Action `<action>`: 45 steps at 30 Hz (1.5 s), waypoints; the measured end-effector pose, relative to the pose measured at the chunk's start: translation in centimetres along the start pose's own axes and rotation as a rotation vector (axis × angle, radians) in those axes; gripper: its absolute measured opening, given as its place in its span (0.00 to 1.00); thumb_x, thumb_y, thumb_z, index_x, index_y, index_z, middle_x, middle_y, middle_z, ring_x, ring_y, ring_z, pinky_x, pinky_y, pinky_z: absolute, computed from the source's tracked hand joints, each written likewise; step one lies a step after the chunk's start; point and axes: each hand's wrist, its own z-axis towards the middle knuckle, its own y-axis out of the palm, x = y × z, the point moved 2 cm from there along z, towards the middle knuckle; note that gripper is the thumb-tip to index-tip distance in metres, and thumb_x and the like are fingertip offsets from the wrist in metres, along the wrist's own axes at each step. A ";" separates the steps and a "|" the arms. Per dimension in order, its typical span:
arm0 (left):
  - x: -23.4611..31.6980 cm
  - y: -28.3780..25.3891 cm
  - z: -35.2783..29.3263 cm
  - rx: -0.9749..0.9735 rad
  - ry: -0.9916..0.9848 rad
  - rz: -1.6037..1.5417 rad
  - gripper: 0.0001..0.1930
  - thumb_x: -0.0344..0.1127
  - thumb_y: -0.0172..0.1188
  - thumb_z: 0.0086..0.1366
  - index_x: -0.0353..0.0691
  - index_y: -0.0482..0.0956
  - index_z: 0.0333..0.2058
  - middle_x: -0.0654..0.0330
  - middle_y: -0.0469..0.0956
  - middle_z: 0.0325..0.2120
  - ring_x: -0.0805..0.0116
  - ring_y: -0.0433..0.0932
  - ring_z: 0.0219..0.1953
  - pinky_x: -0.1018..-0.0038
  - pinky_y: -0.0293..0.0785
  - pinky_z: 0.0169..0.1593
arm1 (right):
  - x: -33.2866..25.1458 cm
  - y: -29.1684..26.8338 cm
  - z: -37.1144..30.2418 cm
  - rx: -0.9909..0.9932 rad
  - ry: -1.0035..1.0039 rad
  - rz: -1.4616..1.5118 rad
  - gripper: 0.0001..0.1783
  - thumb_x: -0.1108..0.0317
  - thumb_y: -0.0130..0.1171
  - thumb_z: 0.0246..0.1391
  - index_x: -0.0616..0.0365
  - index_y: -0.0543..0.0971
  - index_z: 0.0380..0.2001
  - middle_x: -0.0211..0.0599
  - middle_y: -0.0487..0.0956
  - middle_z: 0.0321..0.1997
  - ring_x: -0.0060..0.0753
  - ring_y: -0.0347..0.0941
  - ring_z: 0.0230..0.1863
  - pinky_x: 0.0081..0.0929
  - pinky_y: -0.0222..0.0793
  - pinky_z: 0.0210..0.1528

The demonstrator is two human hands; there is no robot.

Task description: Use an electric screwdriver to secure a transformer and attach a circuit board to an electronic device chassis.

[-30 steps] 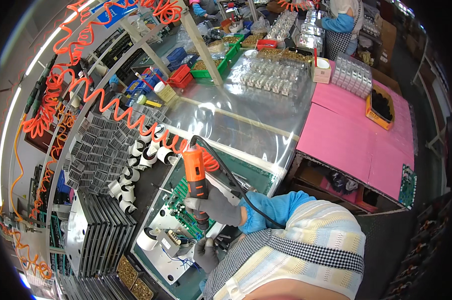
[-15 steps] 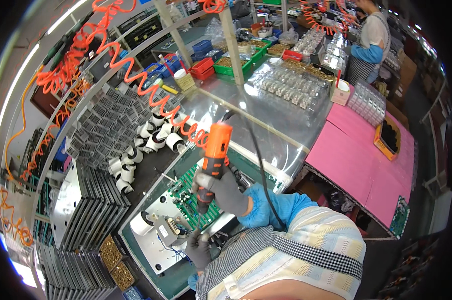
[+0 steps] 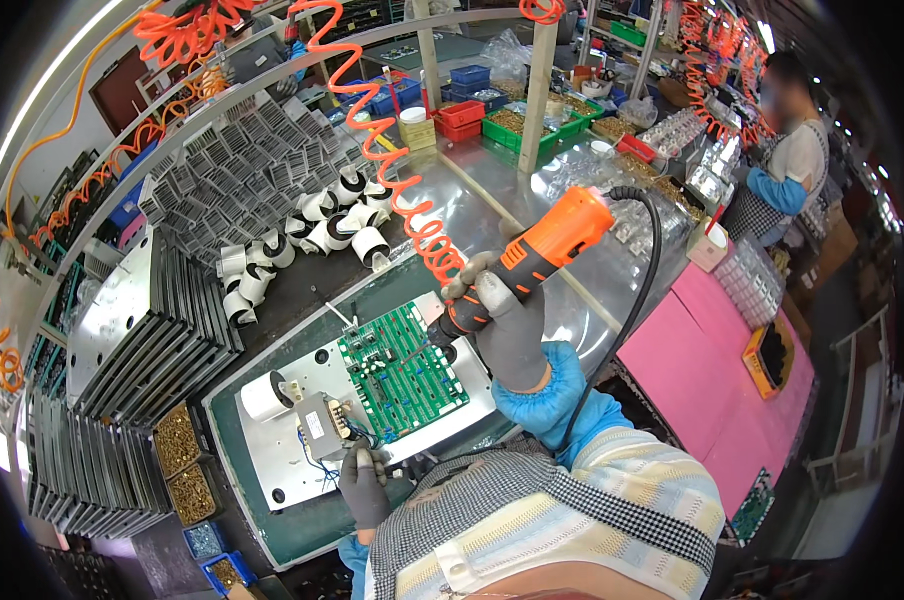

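My gloved right hand (image 3: 510, 325) is wrapped round an orange and black electric screwdriver (image 3: 557, 240), tilted with its bit pointing down left over the green circuit board (image 3: 402, 385). Whether the bit touches the board I cannot tell. The board lies on a white metal plate (image 3: 272, 455), which also carries a grey transformer (image 3: 322, 425) with blue wires and a white cylindrical part (image 3: 265, 396). By the plate's near edge, next to the transformer wires, my gloved left hand (image 3: 363, 485) has its fingers curled together; what they hold, if anything, is too small to make out.
Stacked metal plates (image 3: 152, 330) stand at the left, beside trays of brass-coloured screws (image 3: 178, 442). White cylindrical parts (image 3: 324, 235) lie beyond the work mat. An orange coiled hose (image 3: 402, 190) hangs near the screwdriver. A pink-covered table (image 3: 712, 370) is at right; a co-worker (image 3: 792, 150) stands far right.
The screwdriver has swung from nearly upright to a slant and moved right, away from my left hand to the board's right side. My left hand stays near the transformer wires. The view has shifted.
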 end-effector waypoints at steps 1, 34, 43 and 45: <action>-0.1 -0.1 0.0 0.003 -0.001 -0.009 0.15 0.36 0.51 0.73 0.33 0.75 0.51 0.67 0.73 0.26 0.84 0.64 0.22 0.86 0.59 0.23 | 0.0 0.0 0.0 -0.008 0.004 -0.004 0.37 0.76 0.56 0.55 0.62 0.53 0.66 0.37 0.77 0.36 0.32 0.78 0.34 0.35 0.77 0.41; -0.2 -0.4 -0.4 0.023 -0.032 0.016 0.14 0.38 0.50 0.73 0.34 0.78 0.46 0.71 0.68 0.22 0.84 0.58 0.20 0.83 0.52 0.23 | -1.3 -1.5 -2.3 -0.171 0.127 -0.235 0.27 0.68 0.56 0.55 0.67 0.67 0.56 0.41 0.77 0.33 0.36 0.76 0.32 0.39 0.76 0.41; -0.5 0.4 -0.5 0.006 -0.054 0.209 0.14 0.37 0.55 0.71 0.34 0.80 0.47 0.71 0.70 0.23 0.84 0.62 0.23 0.82 0.58 0.26 | 0.2 -3.0 -4.1 -0.249 0.171 -0.306 0.42 0.80 0.60 0.45 0.73 0.54 0.63 0.38 0.79 0.32 0.32 0.79 0.32 0.29 0.78 0.40; -0.8 0.5 -0.2 0.005 -0.015 0.252 0.15 0.37 0.55 0.71 0.33 0.80 0.47 0.71 0.71 0.23 0.83 0.62 0.23 0.82 0.59 0.27 | 0.5 -3.6 -4.3 -0.257 0.168 -0.383 0.40 0.79 0.58 0.48 0.70 0.55 0.64 0.39 0.78 0.33 0.32 0.78 0.32 0.34 0.78 0.41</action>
